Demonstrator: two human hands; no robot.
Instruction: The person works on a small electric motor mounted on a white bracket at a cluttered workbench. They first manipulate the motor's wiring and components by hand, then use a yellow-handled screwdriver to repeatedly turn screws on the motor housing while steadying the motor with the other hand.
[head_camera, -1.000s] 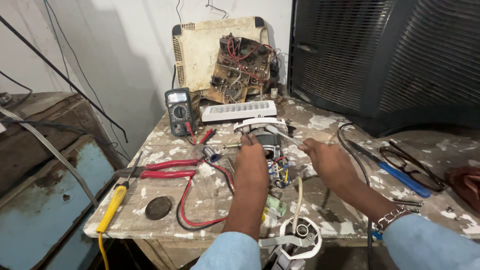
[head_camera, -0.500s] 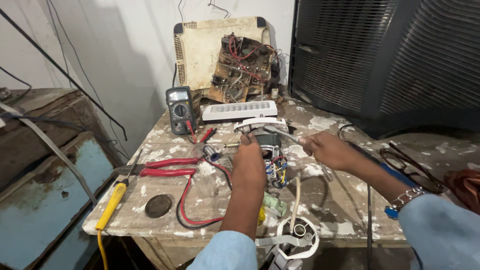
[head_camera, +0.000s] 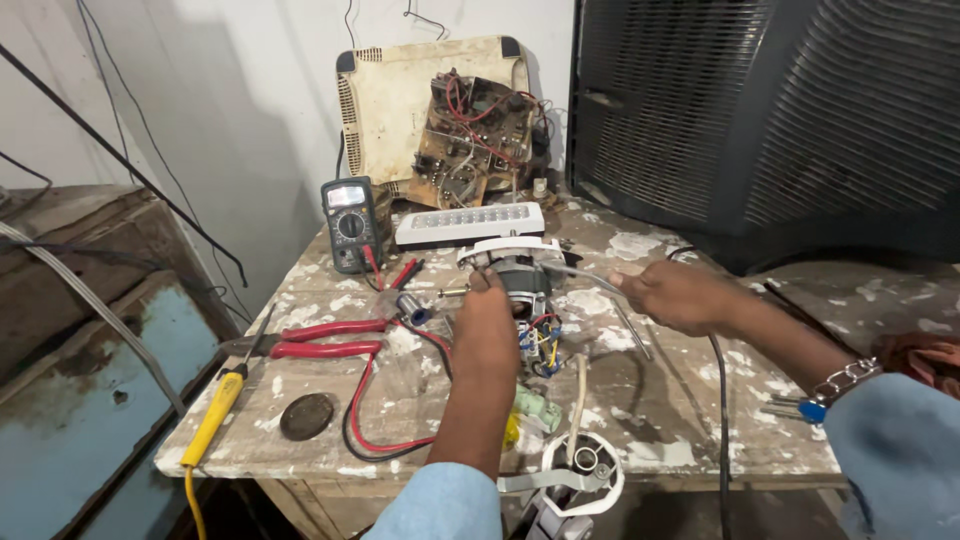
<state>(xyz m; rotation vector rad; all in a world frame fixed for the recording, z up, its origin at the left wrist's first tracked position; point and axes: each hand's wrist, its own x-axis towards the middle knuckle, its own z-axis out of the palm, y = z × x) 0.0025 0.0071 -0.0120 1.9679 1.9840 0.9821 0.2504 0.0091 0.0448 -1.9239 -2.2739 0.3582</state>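
Motor and wire, both hands engaged.

My left hand (head_camera: 487, 322) presses the motor (head_camera: 520, 280) at mid-table (head_camera: 690, 430), fingers closed on its casing; my right hand (head_camera: 672, 295) is closed on a grey wire (head_camera: 585, 273) running from it. Step, as I judge: drawing the lead clear. Next needs a steady brace. Outward: pliers (head_camera: 315, 338), multimeter (head_camera: 349, 222), yellow screwdriver (head_camera: 215, 412).

White plastered wall (head_camera: 230, 90) behind. Paint-splattered wooden workbench (head_camera: 690, 440) in centre. Large black ribbed cabinet (head_camera: 780, 110) at right. Worn blue-painted wooden chest (head_camera: 70, 400) at left.
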